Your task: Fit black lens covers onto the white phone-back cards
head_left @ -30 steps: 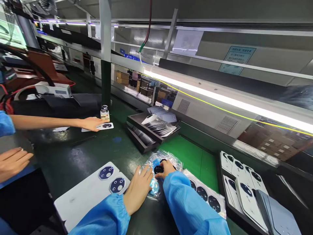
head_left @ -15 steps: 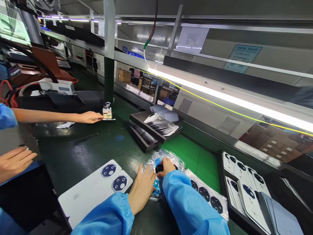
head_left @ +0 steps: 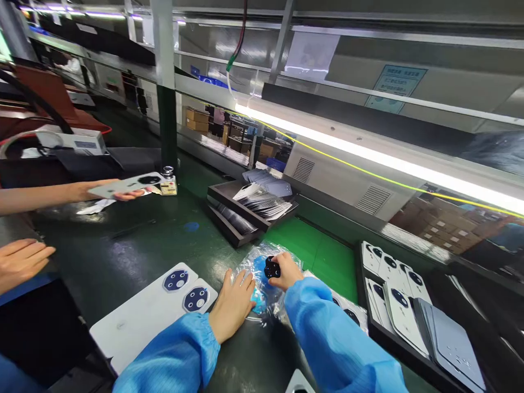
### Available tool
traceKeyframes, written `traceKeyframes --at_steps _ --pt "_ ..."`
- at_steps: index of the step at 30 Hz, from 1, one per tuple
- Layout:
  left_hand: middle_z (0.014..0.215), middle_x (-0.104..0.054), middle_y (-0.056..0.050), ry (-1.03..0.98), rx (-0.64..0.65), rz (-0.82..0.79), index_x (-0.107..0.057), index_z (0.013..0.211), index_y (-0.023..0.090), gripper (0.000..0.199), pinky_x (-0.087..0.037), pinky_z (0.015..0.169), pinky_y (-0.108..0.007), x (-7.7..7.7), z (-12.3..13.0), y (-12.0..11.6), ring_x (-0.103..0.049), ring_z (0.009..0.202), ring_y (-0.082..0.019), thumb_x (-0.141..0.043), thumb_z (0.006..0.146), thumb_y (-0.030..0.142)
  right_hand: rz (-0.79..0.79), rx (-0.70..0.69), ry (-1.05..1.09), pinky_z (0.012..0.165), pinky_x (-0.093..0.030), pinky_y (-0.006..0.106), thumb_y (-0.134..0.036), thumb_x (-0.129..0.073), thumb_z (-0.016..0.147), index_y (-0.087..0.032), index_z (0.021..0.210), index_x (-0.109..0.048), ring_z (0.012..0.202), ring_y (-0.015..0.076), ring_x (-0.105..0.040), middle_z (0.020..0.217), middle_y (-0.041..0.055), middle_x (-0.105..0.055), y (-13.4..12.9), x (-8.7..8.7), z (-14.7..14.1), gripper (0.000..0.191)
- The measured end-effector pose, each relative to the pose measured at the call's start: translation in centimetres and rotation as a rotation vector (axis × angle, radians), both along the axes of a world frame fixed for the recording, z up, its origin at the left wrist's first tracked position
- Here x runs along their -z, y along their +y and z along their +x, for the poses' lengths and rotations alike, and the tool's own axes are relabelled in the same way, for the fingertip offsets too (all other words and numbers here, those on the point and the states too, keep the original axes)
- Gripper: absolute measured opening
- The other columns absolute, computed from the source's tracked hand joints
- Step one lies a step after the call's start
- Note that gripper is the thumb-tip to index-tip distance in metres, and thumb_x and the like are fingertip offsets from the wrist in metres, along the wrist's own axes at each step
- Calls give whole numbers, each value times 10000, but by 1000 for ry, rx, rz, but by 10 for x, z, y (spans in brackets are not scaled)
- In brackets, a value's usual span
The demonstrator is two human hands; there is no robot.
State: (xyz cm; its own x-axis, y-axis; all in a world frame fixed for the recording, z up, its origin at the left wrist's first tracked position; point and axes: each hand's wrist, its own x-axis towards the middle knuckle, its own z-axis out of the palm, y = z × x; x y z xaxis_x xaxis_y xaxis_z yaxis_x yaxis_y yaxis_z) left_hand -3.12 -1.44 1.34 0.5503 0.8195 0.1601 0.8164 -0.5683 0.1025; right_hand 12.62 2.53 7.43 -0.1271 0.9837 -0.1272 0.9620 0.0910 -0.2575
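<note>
Two hands are seen at a clear plastic bag [head_left: 262,284]: left hand [head_left: 233,303] laid flat, fingers spread, pinning it; at two o'clock, a black round camera ring [head_left: 271,267] is pinched by right hand [head_left: 284,271]

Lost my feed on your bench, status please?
Left hand flat on the crinkled clear plastic bag. Right hand pinching a round black camera ring above it. Two white phone back covers lie left, untouched.
</note>
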Motion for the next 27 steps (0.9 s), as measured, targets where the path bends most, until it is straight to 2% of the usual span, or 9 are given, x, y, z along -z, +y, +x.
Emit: traceKeyframes --at_steps 5,9,11,13,15,18,21,24,27 --pt "1380 -487 -204 -19 9 16 -530 1284 85 387 -294 1018 -678 8 -3 1 -435 1279 -380 -393 924 116 21 79 90 839 -474 305 -56 -700 683 -163 1167 -550 1035 209 -525 1139 76 -506 -79 -47 38 518" --pt "1477 -362 -176 -114 104 41 -507 1317 144 396 -251 1063 -666 5 4 -9 -365 1340 -368 -444 926 129 110 122 285 772 -460 317 -143 -685 661 -207 1071 -607 933 214 -543 1010 41 -561 -157 -57 72 422" --pt "1472 -397 -111 -182 323 -61 -489 1338 212 431 -251 1114 -593 2 12 -24 -335 1372 -314 -518 912 150 143 173 406 737 -454 321 -205 -675 666 -231 1035 -629 887 219 -546 972 40 -582 -193 -50 83 373" --pt "1443 -449 -74 -196 582 -255 -460 1361 256 520 -258 1137 -541 1 21 -42 -323 1383 -289 -631 871 218 129 275 470 705 -455 320 -263 -682 668 -235 1041 -631 845 220 -544 974 50 -594 -223 -36 90 378" --pt "1443 -448 -79 -179 728 -408 -423 1392 264 690 -238 1144 -546 6 29 -59 -305 1389 -312 -747 783 284 142 364 506 693 -459 317 -262 -679 647 -224 1046 -619 806 212 -538 979 58 -599 -245 -17 94 405" --pt "1449 -439 -86 -196 712 -460 -385 1418 264 844 -160 1153 -585 19 36 -74 -265 1401 -337 -820 695 254 227 397 555 703 -469 301 -203 -610 637 -203 1042 -593 786 194 -538 965 54 -587 -264 11 96 406" --pt "1428 -464 -62 -229 666 -498 -403 1405 283 837 -128 1165 -572 28 38 -78 -262 1403 -319 -808 679 181 297 369 580 723 -478 279 -178 -560 665 -197 1071 -562 845 189 -546 1001 54 -567 -270 30 97 407" --pt "1453 -411 -42 -290 628 -640 -397 1406 322 870 -201 1160 -534 27 37 -78 -280 1385 -328 -741 642 89 366 334 562 739 -484 259 -156 -526 708 -208 1106 -530 873 176 -541 1011 42 -546 -271 40 97 401" --pt "1500 -299 19 -416 620 -827 -285 1440 418 955 -283 1144 -430 23 36 -80 -305 1373 -292 -573 625 11 416 290 527 730 -490 246 -136 -505 741 -226 1116 -509 849 162 -534 999 28 -531 -268 46 98 386"
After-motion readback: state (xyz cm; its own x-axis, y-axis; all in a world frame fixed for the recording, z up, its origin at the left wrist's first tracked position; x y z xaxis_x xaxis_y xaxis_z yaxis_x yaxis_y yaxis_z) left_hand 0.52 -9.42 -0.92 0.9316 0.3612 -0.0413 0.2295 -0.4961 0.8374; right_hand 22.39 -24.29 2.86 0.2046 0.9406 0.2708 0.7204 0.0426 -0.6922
